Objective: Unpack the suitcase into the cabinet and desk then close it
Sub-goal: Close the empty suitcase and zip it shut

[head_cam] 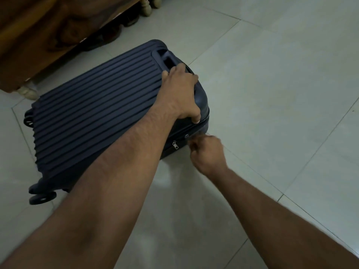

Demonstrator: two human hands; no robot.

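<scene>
Head view: a dark blue ribbed suitcase (101, 117) is seen lying flat on the tiled floor (272, 74), in the left half of the frame, with its lid down. The left hand (180, 94) is laid over the corner of the lid near the recessed handle (167, 59), fingers spread and bent over the edge, thumb pressed to the side; the shell is held down rather than clasped. The right hand (207, 152), blurred, is curled at the side seam, just beside a zip slider (186, 136). Its fingers appear to be pinched on the pull, though the blur leaves this uncertain. A second zip pull (175, 146) hangs a little to the left on the same side.

The step in hand is judged to be the zip being worked along the seam; whether for opening or for the final closing cannot be told, since nothing inside is shown. The next move calls for a steady pull along the seam, round the rounded corner, with the lid kept pressed so the track stays aligned.

At upper left a wooden piece of furniture (38, 35) on pale turned legs (27, 93) stands close behind the suitcase, with dark shoes (116, 33) beneath it. Two wheels (41, 198) show at lower left. Nothing lies in the way of the right hand's path.
</scene>
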